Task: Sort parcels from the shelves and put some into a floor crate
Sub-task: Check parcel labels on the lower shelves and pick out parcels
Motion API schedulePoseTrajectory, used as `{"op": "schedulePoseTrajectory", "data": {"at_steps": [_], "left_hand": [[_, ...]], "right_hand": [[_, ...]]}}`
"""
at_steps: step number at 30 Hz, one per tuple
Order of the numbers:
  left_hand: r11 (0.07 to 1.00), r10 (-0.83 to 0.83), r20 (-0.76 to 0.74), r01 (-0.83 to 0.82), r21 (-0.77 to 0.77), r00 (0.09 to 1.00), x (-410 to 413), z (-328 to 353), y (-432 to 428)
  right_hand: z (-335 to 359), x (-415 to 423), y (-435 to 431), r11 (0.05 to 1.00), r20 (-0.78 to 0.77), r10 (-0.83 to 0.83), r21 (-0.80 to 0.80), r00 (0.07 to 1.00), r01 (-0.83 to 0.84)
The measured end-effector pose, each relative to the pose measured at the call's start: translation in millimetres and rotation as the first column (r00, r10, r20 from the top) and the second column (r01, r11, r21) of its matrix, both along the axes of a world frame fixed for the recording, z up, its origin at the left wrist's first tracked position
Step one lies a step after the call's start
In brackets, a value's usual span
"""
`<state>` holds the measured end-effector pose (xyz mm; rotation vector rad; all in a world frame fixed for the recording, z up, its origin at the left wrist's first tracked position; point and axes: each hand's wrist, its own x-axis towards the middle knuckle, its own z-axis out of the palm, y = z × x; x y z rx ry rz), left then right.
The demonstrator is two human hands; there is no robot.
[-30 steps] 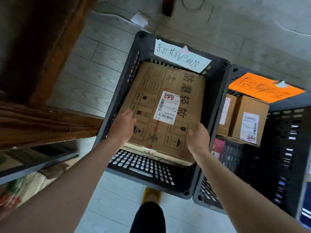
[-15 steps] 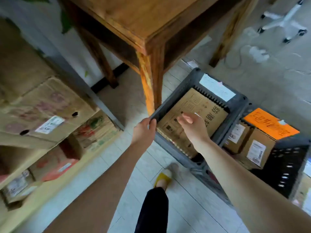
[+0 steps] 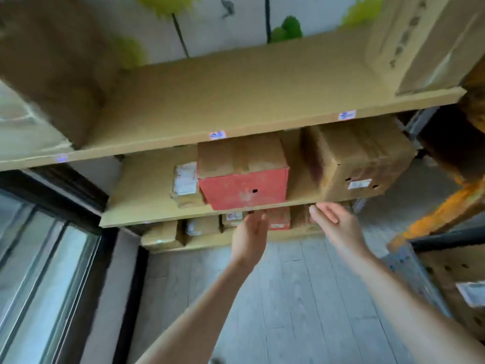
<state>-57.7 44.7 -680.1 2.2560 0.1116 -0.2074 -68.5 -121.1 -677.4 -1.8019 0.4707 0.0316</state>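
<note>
Hands hang empty: the left hand (image 3: pixel 250 236) and right hand (image 3: pixel 334 228), fingers loose, hover just below the red-fronted cardboard parcel (image 3: pixel 244 189) on the tan middle shelf (image 3: pixel 147 187). Dragged by one corner, it could tip off the edge; the floor crate is out of view.

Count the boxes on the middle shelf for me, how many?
3. A small labelled box on the left, a red box beside it in the middle, and a big brown box on the right. More may hide behind them.
</note>
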Motion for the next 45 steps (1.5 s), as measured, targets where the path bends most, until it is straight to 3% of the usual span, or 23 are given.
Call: {"op": "schedulePoseTrajectory", "data": {"at_steps": [5,14,21,26,34,40,45], "left_hand": [[0.989,0.139,-0.017,-0.139,-0.046,0.99,16,-3,134],[0.996,0.084,-0.078,-0.084,0.006,0.993,88,-50,265],[0.986,0.167,-0.165,-0.168,0.007,0.972,166,-110,286],[0.982,0.168,-0.207,-0.183,-0.056,0.964,201,-135,282],[0.96,0.09,-0.203,-0.139,-0.244,0.975,201,-165,283],[0.88,0.092,-0.097,-0.127,-0.458,0.991,157,-174,296],[0.894,0.138,-0.032,-0.139,-0.427,0.99,145,-175,304]], "right_hand": [[-8,31,134,0.991,-0.019,0.127,-0.025,0.992,-0.128],[-72,89,273,0.993,-0.115,0.074,-0.081,0.991,-0.084],[-118,161,319,0.987,-0.232,0.033,-0.145,0.972,-0.068],[-145,200,333,0.986,-0.273,-0.112,-0.151,0.956,0.072],[-173,209,336,0.985,-0.193,-0.17,-0.026,0.966,0.168],[-176,164,344,0.94,-0.045,-0.247,0.233,0.968,0.251],[-173,156,355,0.934,0.023,-0.24,0.279,0.97,0.225]]}}
